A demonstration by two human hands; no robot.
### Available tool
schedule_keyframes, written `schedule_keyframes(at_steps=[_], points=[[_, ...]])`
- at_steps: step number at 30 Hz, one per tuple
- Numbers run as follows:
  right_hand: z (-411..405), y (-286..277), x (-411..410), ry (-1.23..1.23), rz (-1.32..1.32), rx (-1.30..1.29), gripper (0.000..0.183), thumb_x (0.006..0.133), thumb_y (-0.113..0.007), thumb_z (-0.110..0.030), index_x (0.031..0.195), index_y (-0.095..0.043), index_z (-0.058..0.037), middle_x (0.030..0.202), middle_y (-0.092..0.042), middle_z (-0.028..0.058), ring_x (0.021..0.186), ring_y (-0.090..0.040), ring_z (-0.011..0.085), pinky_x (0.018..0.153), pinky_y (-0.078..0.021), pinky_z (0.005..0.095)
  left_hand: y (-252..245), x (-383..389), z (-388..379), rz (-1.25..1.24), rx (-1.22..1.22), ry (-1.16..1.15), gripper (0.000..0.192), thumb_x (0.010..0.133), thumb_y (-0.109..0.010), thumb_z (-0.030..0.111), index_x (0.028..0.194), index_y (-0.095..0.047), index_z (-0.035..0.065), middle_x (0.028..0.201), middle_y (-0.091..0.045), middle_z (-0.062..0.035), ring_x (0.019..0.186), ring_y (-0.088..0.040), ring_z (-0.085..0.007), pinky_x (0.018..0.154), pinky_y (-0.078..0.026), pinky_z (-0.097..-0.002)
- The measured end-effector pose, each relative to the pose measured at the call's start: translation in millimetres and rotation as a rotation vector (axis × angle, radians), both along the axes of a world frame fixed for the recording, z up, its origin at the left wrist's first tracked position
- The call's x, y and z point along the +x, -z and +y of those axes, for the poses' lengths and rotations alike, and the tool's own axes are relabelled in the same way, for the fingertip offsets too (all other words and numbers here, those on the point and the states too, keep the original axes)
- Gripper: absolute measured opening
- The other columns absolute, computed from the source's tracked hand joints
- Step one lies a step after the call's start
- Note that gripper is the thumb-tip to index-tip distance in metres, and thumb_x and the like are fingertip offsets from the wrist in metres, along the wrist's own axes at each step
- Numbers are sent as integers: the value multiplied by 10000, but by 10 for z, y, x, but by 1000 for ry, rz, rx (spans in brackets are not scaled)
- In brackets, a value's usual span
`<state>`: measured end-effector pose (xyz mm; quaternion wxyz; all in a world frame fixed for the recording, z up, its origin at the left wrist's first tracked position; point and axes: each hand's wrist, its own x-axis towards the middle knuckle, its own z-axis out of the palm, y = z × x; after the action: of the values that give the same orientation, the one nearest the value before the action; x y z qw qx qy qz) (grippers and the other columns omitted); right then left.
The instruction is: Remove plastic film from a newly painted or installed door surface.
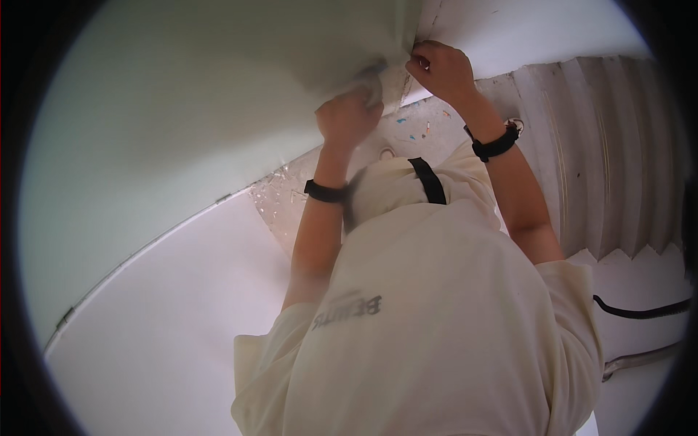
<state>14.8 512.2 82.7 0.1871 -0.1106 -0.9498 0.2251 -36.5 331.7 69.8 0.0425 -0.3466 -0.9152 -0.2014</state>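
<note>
My left hand (349,117), with a black wristband, is closed around a blurred light object with a dark end (375,70). Its exact kind is too smeared to tell. That object lies against or just before a large, smooth pale green panel (163,98). To the right, my right hand (444,71) has its fingers curled at the panel's vertical edge (410,32). Its fingertips are partly hidden, so I cannot tell whether they hold anything. A black band (495,146) circles that wrist too.
Grey stair steps (600,152) lie to the right, beside a dark rail (643,310) and a metal bar (643,359). Below the hands, the concrete floor (403,141) carries small blue and orange scraps. Hinge-like fittings (65,319) line the panel's lower edge at left.
</note>
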Motion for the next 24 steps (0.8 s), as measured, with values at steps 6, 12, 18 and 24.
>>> schedule_keyframes(at_steps=[6, 12, 18, 24], points=[[-15, -13, 29, 40, -79, -49, 169, 669, -526, -227, 658, -571, -65, 658, -555, 69, 587, -543, 257, 533, -442, 340, -10, -1, -2, -1, -20, 0, 228, 636, -593, 373, 641, -589, 145, 514, -545, -65, 491, -555, -249, 430, -431, -328], [15, -70, 73, 4, -157, -65, 211, 688, -523, -290, 708, -584, -89, 687, -571, 74, 624, -556, 271, 549, -448, 360, 14, -4, -5, 2, 7, -6, 221, 639, -593, 369, 645, -591, 148, 516, -551, -54, 496, -559, -241, 437, -436, -331], [67, -14, 63, -82, -53, 4, 154, 714, -518, -226, 753, -589, -95, 671, -570, 67, 601, -559, 253, 537, -449, 348, -33, 0, 6, -17, -53, -15, 210, 633, -597, 363, 644, -592, 153, 517, -553, -49, 491, -559, -240, 437, -436, -328], [61, -1, 51, -87, -36, 43, 153, 718, -507, -221, 723, -581, -88, 673, -565, 71, 600, -553, 262, 541, -446, 353, 0, -3, 5, 8, -30, -16, 205, 628, -603, 357, 639, -591, 153, 512, -550, -48, 484, -556, -238, 431, -432, -324]])
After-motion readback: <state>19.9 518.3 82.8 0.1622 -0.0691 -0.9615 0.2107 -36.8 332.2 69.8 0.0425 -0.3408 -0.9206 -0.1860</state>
